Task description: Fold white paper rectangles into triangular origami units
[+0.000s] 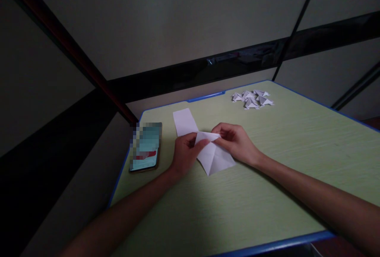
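Note:
A creased sheet of white paper (pixel 214 157) is held up a little over the middle of the table, its top edge folded and its lower corners pointing toward me. My left hand (pixel 187 152) pinches its left side, thumb on top and fingers behind. On the right side, my right hand (pixel 236 142) grips the folded upper corner between thumb and fingers. Some fingertips are hidden behind the paper. Just beyond my left hand, a second strip of white paper (pixel 185 120) lies flat, its near end covered by the held sheet and my hand.
Several small folded paper figures (pixel 251 101) are grouped at the far right of the light green table (pixel 285 142). A phone (pixel 147 146) with a lit, partly blurred screen lies at the left edge. Blue trim (pixel 279 245) borders the table, and a panelled wall (pixel 190 23) stands behind.

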The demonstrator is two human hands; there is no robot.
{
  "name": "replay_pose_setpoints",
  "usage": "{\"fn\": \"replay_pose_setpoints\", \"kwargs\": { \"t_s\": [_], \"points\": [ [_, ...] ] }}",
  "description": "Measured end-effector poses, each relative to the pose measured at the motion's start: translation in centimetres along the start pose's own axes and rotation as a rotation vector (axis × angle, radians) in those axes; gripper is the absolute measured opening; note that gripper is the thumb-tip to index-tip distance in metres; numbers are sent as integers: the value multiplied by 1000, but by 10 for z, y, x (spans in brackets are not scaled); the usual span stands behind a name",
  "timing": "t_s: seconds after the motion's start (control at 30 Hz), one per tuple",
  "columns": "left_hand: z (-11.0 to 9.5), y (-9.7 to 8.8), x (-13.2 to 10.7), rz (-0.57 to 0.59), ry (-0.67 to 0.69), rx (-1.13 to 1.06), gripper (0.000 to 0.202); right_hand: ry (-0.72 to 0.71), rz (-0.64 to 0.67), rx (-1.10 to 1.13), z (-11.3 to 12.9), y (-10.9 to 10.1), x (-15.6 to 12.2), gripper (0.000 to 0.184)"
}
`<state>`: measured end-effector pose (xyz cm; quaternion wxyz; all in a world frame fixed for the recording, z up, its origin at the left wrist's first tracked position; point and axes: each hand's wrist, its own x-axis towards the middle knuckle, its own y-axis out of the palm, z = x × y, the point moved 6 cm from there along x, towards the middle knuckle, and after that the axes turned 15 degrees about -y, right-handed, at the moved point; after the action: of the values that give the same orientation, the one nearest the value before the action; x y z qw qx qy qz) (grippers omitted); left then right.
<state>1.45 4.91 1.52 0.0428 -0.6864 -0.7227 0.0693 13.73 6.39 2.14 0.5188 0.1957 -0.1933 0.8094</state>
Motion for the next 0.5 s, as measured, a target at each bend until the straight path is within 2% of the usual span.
{"fn": "replay_pose_setpoints", "kwargs": {
  "t_s": [0.2,0.5],
  "points": [
    [2,0,1,5,-68,10,20,40,57,-39,-1,0,-1,13],
    [4,1,2,23,-80,23,20,16,185,-149,4,0,-1,17]
  ]
}}
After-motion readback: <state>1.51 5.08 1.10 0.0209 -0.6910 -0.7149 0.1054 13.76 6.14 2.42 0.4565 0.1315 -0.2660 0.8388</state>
